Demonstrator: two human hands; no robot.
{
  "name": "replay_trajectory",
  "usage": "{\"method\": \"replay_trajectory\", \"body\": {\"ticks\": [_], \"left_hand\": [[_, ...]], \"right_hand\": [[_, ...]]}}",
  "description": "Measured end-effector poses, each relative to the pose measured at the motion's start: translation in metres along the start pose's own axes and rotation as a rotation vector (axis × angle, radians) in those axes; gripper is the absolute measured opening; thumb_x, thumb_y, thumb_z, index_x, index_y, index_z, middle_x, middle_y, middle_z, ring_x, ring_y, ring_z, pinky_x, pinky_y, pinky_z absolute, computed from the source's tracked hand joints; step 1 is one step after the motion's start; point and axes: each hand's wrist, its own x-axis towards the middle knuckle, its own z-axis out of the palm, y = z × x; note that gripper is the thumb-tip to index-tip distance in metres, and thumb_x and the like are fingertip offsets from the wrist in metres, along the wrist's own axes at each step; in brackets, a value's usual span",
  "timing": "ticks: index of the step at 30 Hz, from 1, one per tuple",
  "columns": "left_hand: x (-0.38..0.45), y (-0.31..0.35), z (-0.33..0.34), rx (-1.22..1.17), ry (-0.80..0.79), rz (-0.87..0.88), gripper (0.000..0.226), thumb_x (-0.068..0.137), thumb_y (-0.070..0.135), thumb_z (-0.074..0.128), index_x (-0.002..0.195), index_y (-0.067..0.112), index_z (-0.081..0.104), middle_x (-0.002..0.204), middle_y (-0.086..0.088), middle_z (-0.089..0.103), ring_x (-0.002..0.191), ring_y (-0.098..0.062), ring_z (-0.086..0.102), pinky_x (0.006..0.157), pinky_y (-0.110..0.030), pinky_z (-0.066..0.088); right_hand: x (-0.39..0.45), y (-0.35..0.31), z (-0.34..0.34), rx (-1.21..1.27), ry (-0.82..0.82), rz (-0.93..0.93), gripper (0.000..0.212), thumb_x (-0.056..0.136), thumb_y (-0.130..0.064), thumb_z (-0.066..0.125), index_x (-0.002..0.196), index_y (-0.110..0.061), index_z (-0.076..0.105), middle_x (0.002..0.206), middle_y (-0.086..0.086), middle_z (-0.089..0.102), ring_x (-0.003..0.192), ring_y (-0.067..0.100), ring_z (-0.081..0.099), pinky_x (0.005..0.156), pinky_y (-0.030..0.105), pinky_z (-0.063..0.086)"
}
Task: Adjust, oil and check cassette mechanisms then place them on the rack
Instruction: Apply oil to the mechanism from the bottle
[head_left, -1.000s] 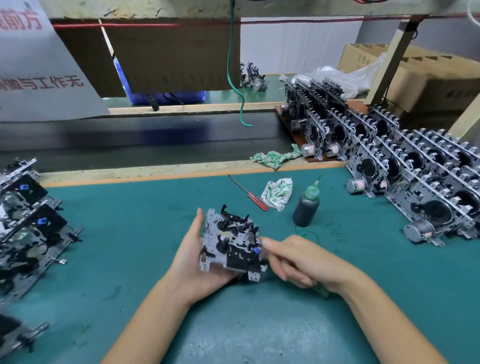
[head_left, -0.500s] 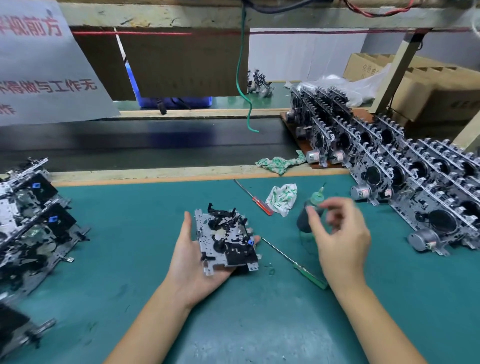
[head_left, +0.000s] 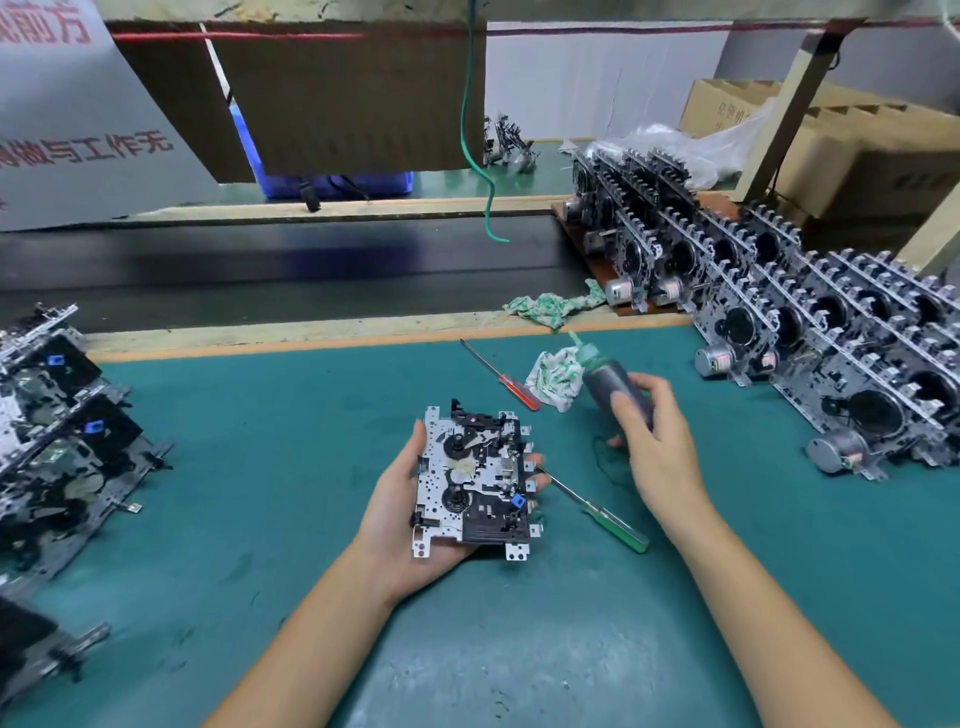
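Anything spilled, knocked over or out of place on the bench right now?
Nothing stands out. The oil bottle is tilted only because the right hand grips it; no spill shows on the mat. The left hand holds the mechanism.

1. A teal mat (head_left: 260, 519) covers the workbench.
2. Its far edge meets a wooden strip (head_left: 291, 332), then a black conveyor belt (head_left: 260, 270).
3. Above the belt hang a cardboard panel (head_left: 343, 93) and a green cable (head_left: 475, 156).
4. Cardboard boxes (head_left: 857, 156) stand far right.
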Motion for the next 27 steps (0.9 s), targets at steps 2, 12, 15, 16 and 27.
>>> {"method": "replay_trajectory", "body": {"ticks": [2, 12, 15, 16, 27], "left_hand": [[0.001, 0.0, 0.0, 0.005, 0.0, -0.001, 0.074, 0.09, 0.058, 0.036, 0.126, -0.002, 0.058, 0.133, -0.03, 0.05, 0.117, -0.043, 0.055, 0.093, -0.051, 0.05], [0.002, 0.0, -0.005, 0.066, 0.033, 0.015, 0.074, 0.091, 0.06, 0.032, 0.123, 0.0, 0.061, 0.132, -0.029, 0.052, 0.12, -0.043, 0.053, 0.101, -0.05, 0.043], [0.002, 0.001, -0.004, 0.052, 0.043, 0.014, 0.075, 0.092, 0.061, 0.032, 0.123, 0.0, 0.061, 0.132, -0.029, 0.052, 0.119, -0.044, 0.053, 0.099, -0.05, 0.045], [0.002, 0.001, -0.004, 0.051, 0.043, 0.014, 0.075, 0.092, 0.061, 0.032, 0.123, 0.0, 0.061, 0.132, -0.029, 0.052, 0.119, -0.044, 0.053, 0.099, -0.051, 0.045], [0.0, 0.0, 0.001, 0.001, -0.006, 0.006, 0.07, 0.087, 0.056, 0.041, 0.119, -0.001, 0.063, 0.129, -0.031, 0.053, 0.115, -0.047, 0.055, 0.09, -0.055, 0.051]], "right_hand": [[-0.001, -0.006, 0.001, 0.361, -0.012, 0.107, 0.007, 0.096, -0.018, 0.051, 0.099, -0.018, 0.057, 0.081, -0.002, 0.056, 0.051, 0.005, 0.048, 0.061, 0.022, 0.044], [-0.013, -0.025, 0.011, 1.078, -0.084, 0.506, 0.032, 0.064, -0.04, 0.066, 0.074, -0.013, 0.052, 0.056, -0.002, 0.053, 0.035, 0.001, 0.032, 0.027, 0.011, 0.022], [-0.018, -0.025, 0.014, 0.937, -0.023, 0.336, 0.032, 0.068, -0.043, 0.065, 0.072, -0.013, 0.054, 0.057, -0.003, 0.055, 0.04, 0.004, 0.036, 0.031, 0.014, 0.027], [-0.02, -0.025, 0.015, 0.862, 0.007, 0.271, 0.034, 0.07, -0.045, 0.064, 0.071, -0.013, 0.053, 0.056, -0.003, 0.052, 0.04, 0.005, 0.036, 0.032, 0.015, 0.027], [-0.024, -0.023, 0.018, 0.605, 0.072, 0.125, 0.039, 0.07, -0.045, 0.063, 0.063, -0.011, 0.046, 0.046, -0.007, 0.04, 0.035, 0.007, 0.03, 0.033, 0.016, 0.022]]}}
